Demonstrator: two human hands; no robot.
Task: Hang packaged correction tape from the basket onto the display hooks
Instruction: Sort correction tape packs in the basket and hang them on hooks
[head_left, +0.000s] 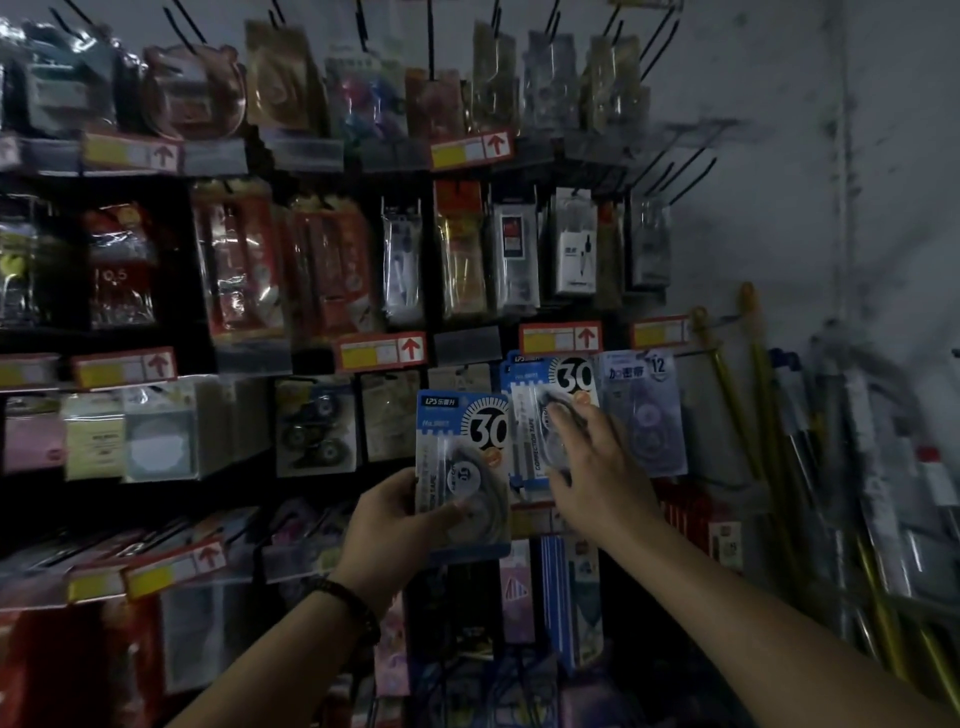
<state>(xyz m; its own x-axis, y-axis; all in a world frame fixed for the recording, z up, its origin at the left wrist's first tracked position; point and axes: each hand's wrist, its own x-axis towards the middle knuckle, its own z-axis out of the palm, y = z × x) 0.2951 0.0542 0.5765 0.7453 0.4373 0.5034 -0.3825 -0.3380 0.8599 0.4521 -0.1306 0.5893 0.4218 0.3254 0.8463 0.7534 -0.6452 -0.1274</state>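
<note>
A: What is held in the left hand (395, 512)?

B: A blue pack (462, 467) of correction tape is gripped at its lower left edge, with the thumb across the front. It is held upright in front of the rack (467, 171), just left of the hung pack (545, 410).

A: What can be read on it?

B: "LPS" with Chinese characters is printed at the top, a large "30" is set in a dial, and "No." with digits too small to read sits on a lighter band. "TAPE" is printed upward along the side.

A: And the right hand (597, 467)?

B: It is laid flat on the hung pack, its fingers (563, 415) spread open over the blister; nothing is clasped. That pack carries the same "30", and "CORRECTION TAPE" is printed upward along its side.

A: What is hung beside it?

B: A pale purple pack (647, 415) is hung just to the right, marked "12" with Chinese characters.

A: Any other writing?

B: Red and yellow price tags (382, 351) with red up-arrows are fixed along the rails; their print is too blurred to read. A bead bracelet (353, 603) is worn on the left wrist. Yellow poles (737, 395) are leaned against the wall at right.
</note>
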